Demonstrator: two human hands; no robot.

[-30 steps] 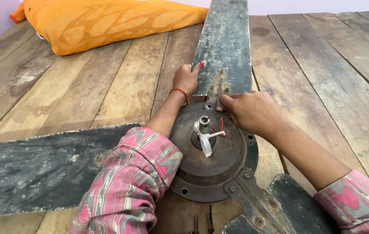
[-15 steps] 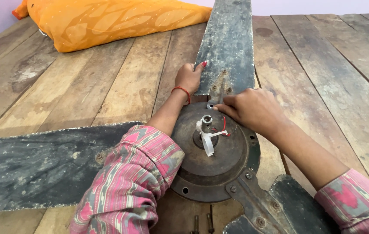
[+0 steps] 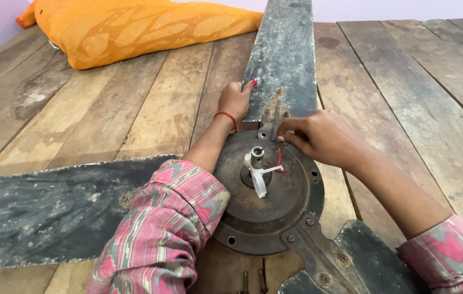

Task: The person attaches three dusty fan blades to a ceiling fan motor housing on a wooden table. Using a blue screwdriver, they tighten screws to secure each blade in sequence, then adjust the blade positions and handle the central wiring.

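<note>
fan blade [image 3: 285, 60] lies flat on plank floor [image 3: 133, 120] | left hand [image 3: 235, 99] grips its edge; right hand [image 3: 318, 136] pinches at bracket bolt [image 3: 267, 132] | advice: keep blade steady; turn squarely

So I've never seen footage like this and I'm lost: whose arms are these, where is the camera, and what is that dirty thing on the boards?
The camera sits on a person's head, looking down at their own arms. On the wooden plank surface lies an old ceiling fan: a round motor hub with long, grimy blades. The left hand rests against the edge of the far blade. The right hand pinches at the bracket where that blade meets the hub; what it pinches is hidden. An orange cushion lies behind.
</note>
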